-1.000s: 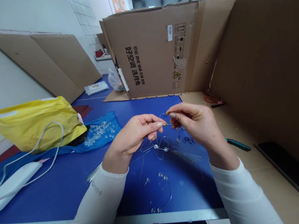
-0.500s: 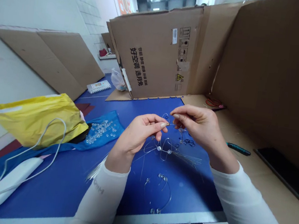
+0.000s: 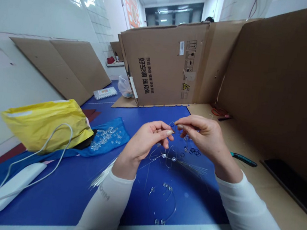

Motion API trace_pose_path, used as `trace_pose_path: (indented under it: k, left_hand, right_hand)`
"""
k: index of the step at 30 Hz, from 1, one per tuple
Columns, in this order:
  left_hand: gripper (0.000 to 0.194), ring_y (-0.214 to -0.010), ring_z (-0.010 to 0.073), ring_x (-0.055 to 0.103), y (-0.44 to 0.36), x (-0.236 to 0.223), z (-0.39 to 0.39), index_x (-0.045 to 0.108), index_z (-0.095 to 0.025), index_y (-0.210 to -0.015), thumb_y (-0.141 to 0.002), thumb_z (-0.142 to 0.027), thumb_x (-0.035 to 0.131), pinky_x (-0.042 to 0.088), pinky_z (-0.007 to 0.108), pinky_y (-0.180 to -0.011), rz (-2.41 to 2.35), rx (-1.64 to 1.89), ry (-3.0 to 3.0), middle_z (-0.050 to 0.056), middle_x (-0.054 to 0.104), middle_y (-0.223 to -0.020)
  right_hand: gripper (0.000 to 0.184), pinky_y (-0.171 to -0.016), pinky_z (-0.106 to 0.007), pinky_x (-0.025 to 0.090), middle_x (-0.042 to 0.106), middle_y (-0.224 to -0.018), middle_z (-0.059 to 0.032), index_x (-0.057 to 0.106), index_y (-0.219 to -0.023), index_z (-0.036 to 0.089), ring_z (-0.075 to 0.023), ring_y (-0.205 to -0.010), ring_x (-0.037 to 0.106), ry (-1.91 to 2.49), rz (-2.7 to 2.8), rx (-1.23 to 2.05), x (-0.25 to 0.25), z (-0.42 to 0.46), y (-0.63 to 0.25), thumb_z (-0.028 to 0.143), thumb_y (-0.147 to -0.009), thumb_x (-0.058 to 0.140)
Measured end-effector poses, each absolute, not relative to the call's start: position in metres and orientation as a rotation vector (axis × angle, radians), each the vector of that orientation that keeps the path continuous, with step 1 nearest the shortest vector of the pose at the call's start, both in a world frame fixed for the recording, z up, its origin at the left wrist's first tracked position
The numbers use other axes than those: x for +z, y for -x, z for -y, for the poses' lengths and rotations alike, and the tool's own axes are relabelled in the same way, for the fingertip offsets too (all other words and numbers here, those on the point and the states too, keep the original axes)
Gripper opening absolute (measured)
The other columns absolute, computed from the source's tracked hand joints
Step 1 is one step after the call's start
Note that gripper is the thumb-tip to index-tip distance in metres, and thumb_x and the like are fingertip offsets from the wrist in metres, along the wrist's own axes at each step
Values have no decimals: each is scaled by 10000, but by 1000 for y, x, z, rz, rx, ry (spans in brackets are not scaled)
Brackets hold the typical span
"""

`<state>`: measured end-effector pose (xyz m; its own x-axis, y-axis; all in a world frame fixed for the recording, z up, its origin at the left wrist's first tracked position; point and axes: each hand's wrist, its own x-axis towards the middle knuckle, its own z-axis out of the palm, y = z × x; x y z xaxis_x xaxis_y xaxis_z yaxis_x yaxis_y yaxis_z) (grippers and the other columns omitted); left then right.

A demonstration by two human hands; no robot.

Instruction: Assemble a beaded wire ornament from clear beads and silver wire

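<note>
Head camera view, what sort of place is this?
Probably a makeshift handicraft workroom: a blue-topped bench walled by cardboard carton panels, with beaded wire pieces, loose clear beads and teal-handled pliers.

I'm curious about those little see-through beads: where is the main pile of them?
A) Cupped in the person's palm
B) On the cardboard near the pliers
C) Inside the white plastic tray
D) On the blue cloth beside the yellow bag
D. The clear beads lie heaped on the blue cloth, next to the yellow plastic bag and left of the person's left hand.
</note>
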<state>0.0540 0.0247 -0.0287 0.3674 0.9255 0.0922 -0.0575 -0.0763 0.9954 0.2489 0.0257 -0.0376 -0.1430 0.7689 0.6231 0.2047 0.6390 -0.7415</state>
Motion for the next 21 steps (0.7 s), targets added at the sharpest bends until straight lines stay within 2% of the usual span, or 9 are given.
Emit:
trace_pose_path:
  k: [5,11,21]
  left_hand:
    - [173,-624,131,662,-53,-30,-27,730,-131,-812,-792,-289,798,506,280,-683,-878,1015,-1448,51,760,-759]
    - [198,-752,170,704,-54,-32,-28,744,-140,-852,-770,-299,827,541,320,-788,-841,1072,-1413,45,753,-792]
    - [189,-652,139,651,-54,-30,-25,747,-124,-862,-785,-285,810,502,283,-698,-844,1106,-1404,42,731,-735]
  right_hand:
    - [175,-540,-247,508,775,-827,-34,806,-877,196,-104,-568,643,753,1684,574,-38,-27,-250,171,-867,633]
    - [187,-537,-251,515,770,-845,-34,813,-905,209,-109,-578,655,757,1682,578,-39,-27,-251,182,-874,630]
    - [221,-613,-282,551,805,-900,-65,816,-1040,210,-143,-674,692,859,1673,560,-39,-25,-248,297,-910,660]
